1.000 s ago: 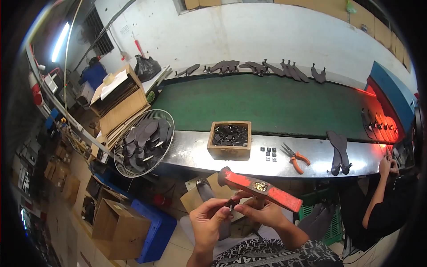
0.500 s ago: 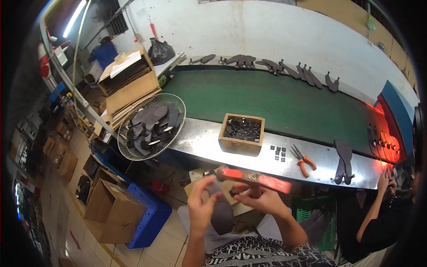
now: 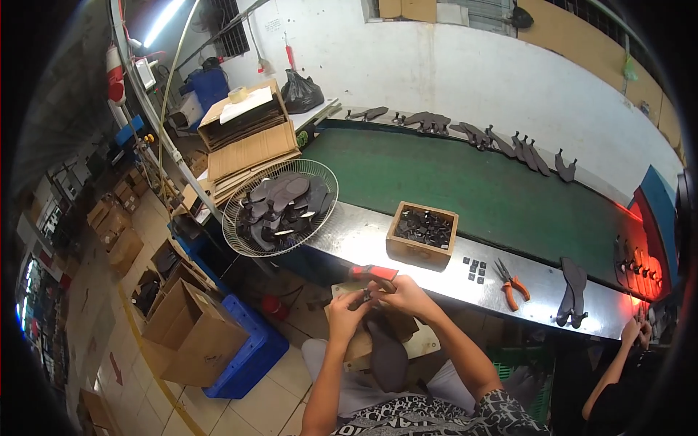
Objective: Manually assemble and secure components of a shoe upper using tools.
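Note:
Both my hands are close together over a low work block (image 3: 422, 338) at my knees. My left hand (image 3: 346, 314) pinches the upper end of a dark grey shoe sole (image 3: 388, 357), near a small dark piece at the fingertips. The sole's broad end hangs down toward my lap. My right hand (image 3: 404, 296) is closed round a hammer (image 3: 375, 273) with red on it, and its fingertips meet the left ones at the sole's tip. My fingers hide exactly how the small piece sits.
A wooden box (image 3: 422, 251) of small black parts stands on the metal ledge (image 3: 349, 225), beside several black squares (image 3: 475, 268) and orange-handled pliers (image 3: 513, 288). A wire basket (image 3: 240, 236) holds soles. Behind runs a green conveyor belt (image 3: 436, 174). A co-worker's hands (image 3: 635, 330) are at right.
My hands have come together at the sole's tip. The hammer, blurred and lying crosswise before, is now drawn in to the left. The whole view has shifted.

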Tool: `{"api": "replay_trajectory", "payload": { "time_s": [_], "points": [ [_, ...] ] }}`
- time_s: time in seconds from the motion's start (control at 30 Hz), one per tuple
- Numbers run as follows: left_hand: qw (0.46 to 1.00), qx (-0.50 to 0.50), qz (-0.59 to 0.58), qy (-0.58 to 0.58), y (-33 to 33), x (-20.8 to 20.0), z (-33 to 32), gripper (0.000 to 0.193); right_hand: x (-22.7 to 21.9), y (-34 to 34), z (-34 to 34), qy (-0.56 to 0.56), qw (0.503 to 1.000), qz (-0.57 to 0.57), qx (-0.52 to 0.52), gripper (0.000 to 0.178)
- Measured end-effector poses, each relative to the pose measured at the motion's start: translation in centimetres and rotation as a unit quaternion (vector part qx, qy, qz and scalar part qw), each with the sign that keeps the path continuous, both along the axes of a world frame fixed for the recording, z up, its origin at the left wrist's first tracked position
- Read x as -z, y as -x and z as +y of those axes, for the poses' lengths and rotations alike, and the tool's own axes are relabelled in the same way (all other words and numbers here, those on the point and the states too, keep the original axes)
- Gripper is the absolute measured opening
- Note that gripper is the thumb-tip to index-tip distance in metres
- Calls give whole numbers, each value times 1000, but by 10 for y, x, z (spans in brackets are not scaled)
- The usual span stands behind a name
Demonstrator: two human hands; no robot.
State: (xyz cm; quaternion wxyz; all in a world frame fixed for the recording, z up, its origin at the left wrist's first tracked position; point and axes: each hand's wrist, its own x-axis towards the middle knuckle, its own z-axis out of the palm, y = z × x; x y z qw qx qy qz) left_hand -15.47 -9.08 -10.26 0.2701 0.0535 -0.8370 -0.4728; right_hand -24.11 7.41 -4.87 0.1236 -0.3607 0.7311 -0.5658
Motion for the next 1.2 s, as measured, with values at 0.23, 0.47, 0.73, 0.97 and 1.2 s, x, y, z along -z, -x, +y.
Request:
{"api": "replay_trajectory", "payload": {
  "time_s": [0.23,0.47,0.73,0.97,1.2],
  "points": [
    [1000,-1,-1,-13,-3,0,2,31,6,1,2,-4,998,38,-46,20],
    [1000,9,9,24,-3,12,-6,31,-9,-12,2,24,985,165,-48,18],
    [996,73,-15,-58,-3,-3,-11,29,-7,-18,5,17,981,190,-18,24],
    [991,91,-17,-101,-6,-15,-6,30,-34,-45,18,26,995,-44,89,27],
    [992,96,-14,-86,-7,-11,-8,27,-51,-78,35,-30,997,-20,63,25]
  ]
}}
